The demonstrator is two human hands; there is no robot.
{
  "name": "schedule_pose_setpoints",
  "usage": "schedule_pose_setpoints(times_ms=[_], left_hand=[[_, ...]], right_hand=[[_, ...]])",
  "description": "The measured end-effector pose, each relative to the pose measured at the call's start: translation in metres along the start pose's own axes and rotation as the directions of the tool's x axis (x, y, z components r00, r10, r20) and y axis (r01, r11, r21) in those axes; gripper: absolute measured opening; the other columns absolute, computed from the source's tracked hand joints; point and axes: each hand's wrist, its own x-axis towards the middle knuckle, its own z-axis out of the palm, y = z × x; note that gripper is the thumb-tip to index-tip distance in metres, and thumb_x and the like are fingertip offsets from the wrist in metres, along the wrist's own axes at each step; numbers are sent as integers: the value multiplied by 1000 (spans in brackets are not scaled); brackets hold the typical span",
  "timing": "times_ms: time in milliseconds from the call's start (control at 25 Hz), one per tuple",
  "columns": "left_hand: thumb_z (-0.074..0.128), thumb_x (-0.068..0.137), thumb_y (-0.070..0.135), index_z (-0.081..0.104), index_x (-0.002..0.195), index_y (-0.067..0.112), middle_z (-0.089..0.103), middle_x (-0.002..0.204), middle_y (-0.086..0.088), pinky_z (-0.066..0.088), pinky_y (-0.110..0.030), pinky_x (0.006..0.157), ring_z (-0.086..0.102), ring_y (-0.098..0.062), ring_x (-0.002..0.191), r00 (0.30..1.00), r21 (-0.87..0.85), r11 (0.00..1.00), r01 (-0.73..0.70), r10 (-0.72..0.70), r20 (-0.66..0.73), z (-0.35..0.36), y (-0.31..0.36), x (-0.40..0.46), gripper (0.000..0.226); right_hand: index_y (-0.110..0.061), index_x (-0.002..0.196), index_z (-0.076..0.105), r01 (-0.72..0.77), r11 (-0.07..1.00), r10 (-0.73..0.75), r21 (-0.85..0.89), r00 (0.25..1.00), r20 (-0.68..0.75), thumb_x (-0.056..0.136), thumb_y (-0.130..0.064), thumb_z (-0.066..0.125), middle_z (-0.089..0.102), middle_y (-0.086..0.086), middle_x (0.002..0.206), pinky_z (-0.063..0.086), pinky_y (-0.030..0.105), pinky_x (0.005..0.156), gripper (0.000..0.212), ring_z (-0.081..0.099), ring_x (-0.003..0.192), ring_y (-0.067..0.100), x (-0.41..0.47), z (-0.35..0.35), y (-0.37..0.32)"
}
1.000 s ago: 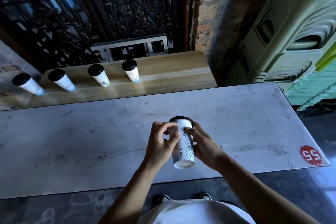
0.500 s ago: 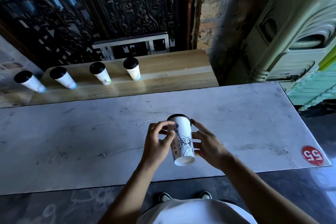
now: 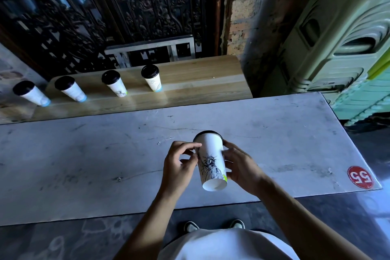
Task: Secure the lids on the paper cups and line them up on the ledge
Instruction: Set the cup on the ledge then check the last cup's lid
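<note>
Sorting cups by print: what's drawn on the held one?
A black Statue of Liberty sketch on the white cup; head view.

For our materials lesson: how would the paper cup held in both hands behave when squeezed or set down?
The paper cup probably dents if squeezed: thin paper wall. It looks light, held tilted by fingertips. Tall and narrow-based, it may tip easily when set on the ledge.

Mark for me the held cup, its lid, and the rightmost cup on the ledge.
Held cup [image 3: 212,164]: head view, on the printed side wall.
Lid [image 3: 207,132]: head view, on the black rim at the far end.
Rightmost ledge cup [image 3: 153,82]: head view, on its white wall below the black lid.
</note>
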Motion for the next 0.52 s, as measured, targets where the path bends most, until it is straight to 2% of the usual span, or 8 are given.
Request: schedule_pose_setpoints(times_ms=[120,200,360,520], left_hand=[[65,84,-7,80,93,31,62,102,8,62,-56,72,68,-8,87,1000,1,1000,-3,3,12,0,0,1,41],[65,83,-7,80,89,32,62,99,12,62,-55,73,68,-9,87,1000,-12,1000,13,-13,14,1,1,0,42],[60,85,-8,77,85,26,67,103,-2,64,-51,77,68,-16,93,997,-94,993,77,-78,-10,2,2,0,38],[61,87,-1,74,86,24,70,103,-9,65,-38,74,68,-27,98,992,-134,983,123,-125,-9,3,-1,0,28]], right_hand=[[-21,127,69,-22,1000,22,8,1000,-5,96,-12,55,65,18,109,58,35,67,35,62,97,31,-2,-2,-1],[-22,128,68,-29,1000,29,12,1000,-12,98,-15,53,63,17,111,57,34,66,34,62,97,30,-2,-2,-2],[-32,134,64,-6,1000,7,23,999,-35,106,-26,43,67,17,111,58,40,71,35,64,96,33,-1,-2,-4],[-34,137,61,30,999,-30,-35,1000,5,98,1,39,73,18,112,55,47,81,57,65,96,32,0,-6,-4]])
